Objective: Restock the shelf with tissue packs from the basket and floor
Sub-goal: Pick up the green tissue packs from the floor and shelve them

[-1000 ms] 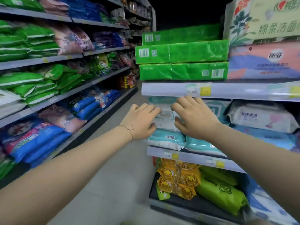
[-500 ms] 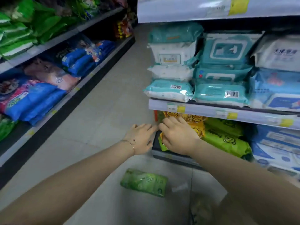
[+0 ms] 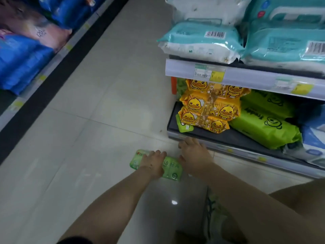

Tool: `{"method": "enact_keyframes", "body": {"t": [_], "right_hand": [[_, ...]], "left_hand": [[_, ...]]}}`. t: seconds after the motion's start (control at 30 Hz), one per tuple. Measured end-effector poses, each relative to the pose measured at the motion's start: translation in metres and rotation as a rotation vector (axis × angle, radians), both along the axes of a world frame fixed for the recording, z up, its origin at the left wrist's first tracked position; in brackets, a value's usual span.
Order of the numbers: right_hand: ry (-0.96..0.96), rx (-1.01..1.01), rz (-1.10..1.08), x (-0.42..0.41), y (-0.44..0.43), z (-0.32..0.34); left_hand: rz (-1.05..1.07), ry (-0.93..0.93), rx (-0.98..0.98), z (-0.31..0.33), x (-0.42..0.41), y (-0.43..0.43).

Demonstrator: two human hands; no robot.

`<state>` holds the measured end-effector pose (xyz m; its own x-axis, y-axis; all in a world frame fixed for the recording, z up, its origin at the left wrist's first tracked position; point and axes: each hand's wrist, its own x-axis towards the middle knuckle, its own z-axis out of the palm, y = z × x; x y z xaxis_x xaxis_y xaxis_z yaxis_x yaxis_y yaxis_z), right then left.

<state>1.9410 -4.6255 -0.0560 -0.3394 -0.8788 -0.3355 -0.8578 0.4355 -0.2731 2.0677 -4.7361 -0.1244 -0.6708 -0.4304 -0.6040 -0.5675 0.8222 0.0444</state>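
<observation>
- Looks down onto the pale tiled floor (image 3: 88, 155) of a shop aisle.
- Shows a green tissue pack (image 3: 173, 170) lying flat on that floor, just in front of the bottom shelf (image 3: 228, 138) on the right.
- Shows the left hand (image 3: 153, 163) laid across the middle of the pack, fingers draped over its far edge; cannot tell whether the grip is clamped round it.
- Shows the right hand (image 3: 195, 155) just beside the pack's right end, grip apart, fingers stretched out (tips close to the shelf's front lip); cannot tell whether the thumb touches the pack.
- Finds yellow duck-print packs (image 3: 211, 110) stacked on the bottom shelf, lime-green packs (image 3: 263, 127) beside them.
- Finds teal-and-white wipe packs (image 3: 200, 41) on the shelf above, and a price label (image 3: 217, 75) on its front strip.
- Shows blue packs (image 3: 21, 64) across the aisle, far left.
</observation>
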Motion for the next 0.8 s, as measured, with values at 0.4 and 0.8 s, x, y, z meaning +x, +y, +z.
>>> {"method": "enact_keyframes", "body": {"t": [0.4,0.8], "right_hand": [[-0.126,0.175,-0.016,0.004,0.017,-0.070],[-0.172,0.194,-0.066,-0.015,0.004,-0.081]], "left_hand": [[-0.013,-0.127,-0.019,-0.101,-0.017,0.032],[0.138,-0.081,-0.019,-0.143,-0.025,0.044]]}}
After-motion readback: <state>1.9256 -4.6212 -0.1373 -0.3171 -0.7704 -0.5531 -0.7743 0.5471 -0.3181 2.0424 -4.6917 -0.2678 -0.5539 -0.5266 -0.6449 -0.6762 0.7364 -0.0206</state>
